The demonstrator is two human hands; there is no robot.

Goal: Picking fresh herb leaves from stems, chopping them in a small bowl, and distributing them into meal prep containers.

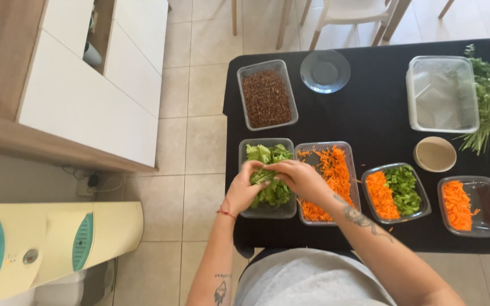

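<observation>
Both hands meet over a clear rectangular tray of chopped green lettuce (262,153) at the near left of a black table (370,113). My left hand (244,190) curls around a bunch of lettuce from the left. From the right, my right hand (297,177) grips the same bunch. Next to that tray, on its right, stands a clear tray of shredded carrot (336,170).
A tray of brown grains (266,97), a glass plate (325,71) and an empty clear box (442,93) beside green herbs (489,90) sit further back. A small beige bowl (435,153) and two oval containers with carrot (395,192) (472,205) sit to the right. White cabinet at left.
</observation>
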